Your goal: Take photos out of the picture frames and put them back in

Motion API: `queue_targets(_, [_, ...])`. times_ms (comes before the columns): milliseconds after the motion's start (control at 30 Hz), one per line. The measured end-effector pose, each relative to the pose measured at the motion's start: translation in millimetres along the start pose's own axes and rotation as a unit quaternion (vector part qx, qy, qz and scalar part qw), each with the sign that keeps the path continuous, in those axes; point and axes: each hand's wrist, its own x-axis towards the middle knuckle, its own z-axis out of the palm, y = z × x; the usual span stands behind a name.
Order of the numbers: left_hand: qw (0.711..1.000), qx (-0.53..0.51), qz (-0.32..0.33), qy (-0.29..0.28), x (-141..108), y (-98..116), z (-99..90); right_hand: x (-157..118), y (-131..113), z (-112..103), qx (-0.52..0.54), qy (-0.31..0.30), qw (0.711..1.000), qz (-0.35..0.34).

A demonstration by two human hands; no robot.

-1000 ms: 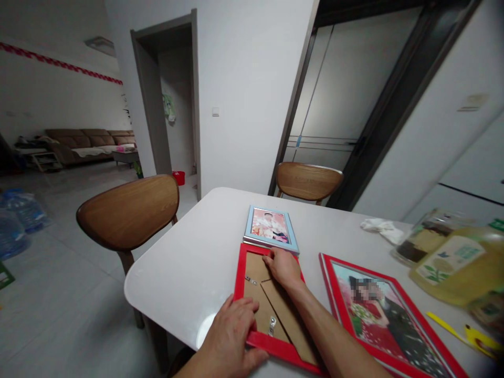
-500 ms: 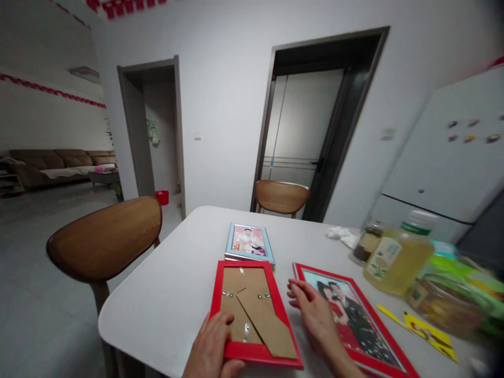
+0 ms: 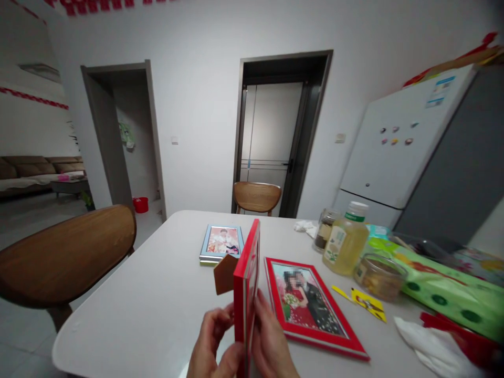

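Observation:
A red picture frame (image 3: 244, 294) stands on edge between my two hands, seen nearly side-on. Its brown stand flap (image 3: 225, 274) sticks out to the left. My left hand (image 3: 216, 341) grips the frame low on its back side, fingers curled round it. On the other side my right hand (image 3: 271, 341) presses against the front, its fingertips partly hidden. To the right a larger red picture frame (image 3: 315, 302) lies face up on the table, showing a photo of a couple. Beyond the hands, a light-blue picture frame (image 3: 223, 241) lies on top of a small stack.
At the right are a bottle of yellow liquid (image 3: 346, 244), a dark jar (image 3: 323, 231), a round clear container (image 3: 380, 278), a green pack (image 3: 441, 294), a yellow packet (image 3: 369, 303) and white tissue (image 3: 433, 346). Wooden chairs (image 3: 258, 197) stand at the white table (image 3: 149, 299).
The smaller red frame has turned from lying back-up to standing on edge, its flap swung out. My right hand has moved onto it. The view has shifted right.

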Motion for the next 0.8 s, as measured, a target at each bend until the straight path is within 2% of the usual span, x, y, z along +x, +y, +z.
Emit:
queue_targets(100, [0.999, -0.033, -0.035, 0.004, 14.5, 16.9, 14.2, 10.7, -42.9, -28.6, -0.036, 0.048, 0.998, -0.015])
queue_targets(167, [0.995, -0.049, -0.084, -0.022, 22.9, 13.7, 21.9, 18.9, -72.8, -51.2, -0.1, 0.058, 0.993, -0.018])
queue_targets(267, [0.985, -0.074, -0.134, -0.077, 30.6, -15.8, 33.1, 34.1, -110.4, -87.2, -0.24, 0.095, 0.965, -0.038])
queue_targets(300, [0.984, -0.076, -0.136, -0.086, 32.3, -29.2, 37.1, 40.5, -119.9, -99.6, -0.301, 0.116, 0.946, -0.044])
queue_targets(367, [0.985, -0.06, -0.126, -0.102, 35.5, -55.0, 45.2, 54.6, -133.5, -123.9, -0.435, 0.142, 0.888, -0.05])
queue_targets(433, [0.987, 0.004, -0.111, -0.114, 38.9, -73.5, 52.2, 68.9, -140.6, -145.4, -0.547, 0.146, 0.822, -0.065])
queue_targets(500, [0.982, 0.116, -0.1, -0.112, 42.2, -82.6, 57.0, 80.7, -142.6, -161.2, -0.6, 0.147, 0.782, -0.081])
queue_targets(633, [0.939, 0.31, -0.091, -0.118, 45.1, -85.5, 58.6, 91.9, -139.6, -172.9, -0.632, 0.152, 0.755, -0.092])
queue_targets(800, [0.915, 0.365, -0.052, -0.163, 40.8, -96.3, 48.1, 74.6, -133.3, -176.1, -0.659, 0.136, 0.734, -0.093])
